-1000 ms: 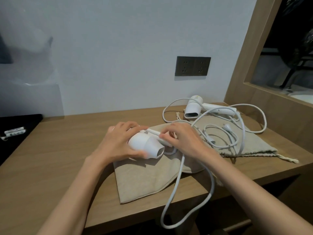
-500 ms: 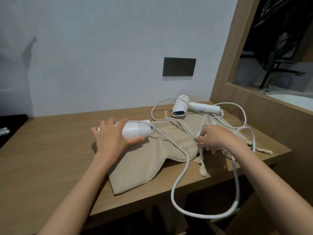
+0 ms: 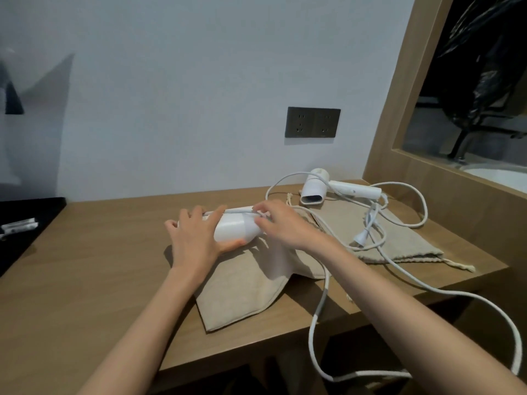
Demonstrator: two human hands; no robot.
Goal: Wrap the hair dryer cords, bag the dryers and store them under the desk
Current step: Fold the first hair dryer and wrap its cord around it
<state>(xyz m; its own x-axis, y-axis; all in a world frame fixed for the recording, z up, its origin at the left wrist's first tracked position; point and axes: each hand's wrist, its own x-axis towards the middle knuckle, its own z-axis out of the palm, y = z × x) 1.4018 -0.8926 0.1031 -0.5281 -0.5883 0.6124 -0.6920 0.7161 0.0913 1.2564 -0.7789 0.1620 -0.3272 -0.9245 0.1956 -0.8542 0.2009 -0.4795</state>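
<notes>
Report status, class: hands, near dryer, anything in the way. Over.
Left hand grips near dryer. Right hand pinches its cord at the handle. Cord loop hangs off desk edge, unwrapped.

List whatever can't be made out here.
Head view:
- Near dryer, right end: hidden behind the right hand.
- What that hand pinches: covered by the hand itself.
- Cord loop: far end passes behind the right forearm.
- Packets at left: too small, blurred.
- Under the desk: dark.
</notes>
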